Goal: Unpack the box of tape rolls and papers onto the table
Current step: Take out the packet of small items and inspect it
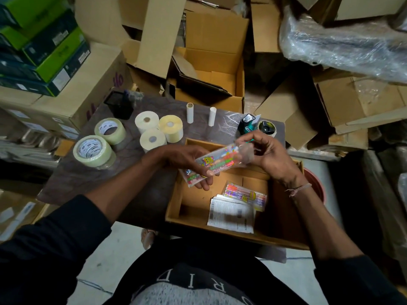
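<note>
Your left hand (193, 164) and right hand (271, 155) both grip a clear packet of colourful pens (220, 159) above the open box (174, 208); a second packet (246, 195) and papers (231, 214) lie inside it, while tape rolls (93, 150) stand on the tabletop (66, 183) to your left

My feed is dim and soft; light from above brightens the table (72, 179), the corners fall into shadow, straight edges bow outward, and glare streaks the plastic wrap (343, 47).
</note>
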{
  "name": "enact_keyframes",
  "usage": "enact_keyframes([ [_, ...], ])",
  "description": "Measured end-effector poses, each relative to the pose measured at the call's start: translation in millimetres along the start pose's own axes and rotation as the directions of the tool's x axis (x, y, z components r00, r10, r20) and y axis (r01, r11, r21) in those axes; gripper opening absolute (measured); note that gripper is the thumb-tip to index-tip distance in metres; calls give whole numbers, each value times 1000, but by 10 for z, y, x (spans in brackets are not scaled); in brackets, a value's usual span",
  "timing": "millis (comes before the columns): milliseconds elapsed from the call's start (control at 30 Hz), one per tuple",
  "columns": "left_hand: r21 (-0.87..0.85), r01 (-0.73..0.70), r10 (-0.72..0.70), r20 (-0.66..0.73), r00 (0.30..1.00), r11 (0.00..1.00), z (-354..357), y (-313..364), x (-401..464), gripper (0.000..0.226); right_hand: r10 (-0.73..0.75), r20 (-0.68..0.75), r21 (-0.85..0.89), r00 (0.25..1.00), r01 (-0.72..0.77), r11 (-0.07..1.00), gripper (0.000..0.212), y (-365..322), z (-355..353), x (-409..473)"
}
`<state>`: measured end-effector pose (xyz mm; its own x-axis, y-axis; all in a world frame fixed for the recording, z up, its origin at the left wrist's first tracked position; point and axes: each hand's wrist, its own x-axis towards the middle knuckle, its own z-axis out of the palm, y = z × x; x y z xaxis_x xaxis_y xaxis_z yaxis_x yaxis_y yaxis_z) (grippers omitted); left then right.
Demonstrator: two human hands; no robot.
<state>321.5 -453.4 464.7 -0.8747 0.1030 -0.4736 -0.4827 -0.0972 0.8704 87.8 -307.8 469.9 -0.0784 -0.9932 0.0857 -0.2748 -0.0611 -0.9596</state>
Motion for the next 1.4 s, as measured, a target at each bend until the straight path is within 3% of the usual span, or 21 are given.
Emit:
enact_keyframes([
  [200, -63, -28, 21, -102, 995, 998, -39, -18, -292, 33, -52, -38, -22, 998, 51, 998, 25, -128, 286, 204],
  [300, -113, -75, 55, -166, 985, 991, -108, -92, -440, 26, -68, -108, -50, 992, 63, 997, 25, -132, 492, 368],
  [567, -87, -165, 138, -256, 957, 982, -626, -244, -865, 38, 43, -275, -14, 961, -49, 999, 22, -152, 945, 823],
  [800, -93, -167, 127, -334, 934, 982, -1155, -588, -1343, 27, 88, -254, -53, 963, -105, 993, 27, -193, 1357, 1208],
  [967, -162, -173, 116, -309, 944, 972, -1455, -801, -1718, 31, 85, -251, -23, 964, -94, 995, 25, -251, 1666, 1453],
  [1100, -72, -163, 126, -373, 919, 984, -1672, -1021, -1910, 33, 150, -214, 77, 965, -136, 988, 25, -248, 1857, 1659],
  [1233, -9, -161, 142, -421, 896, 987, -1864, -1192, -2031, 33, 179, -157, 14, 971, -179, 984, 18, -199, 2086, 1836],
  [1400, -3, -158, 135, -506, 852, 987, -2070, -1406, -2141, 32, 223, -162, 65, 961, -215, 974, 12, -108, 2319, 1990],
])
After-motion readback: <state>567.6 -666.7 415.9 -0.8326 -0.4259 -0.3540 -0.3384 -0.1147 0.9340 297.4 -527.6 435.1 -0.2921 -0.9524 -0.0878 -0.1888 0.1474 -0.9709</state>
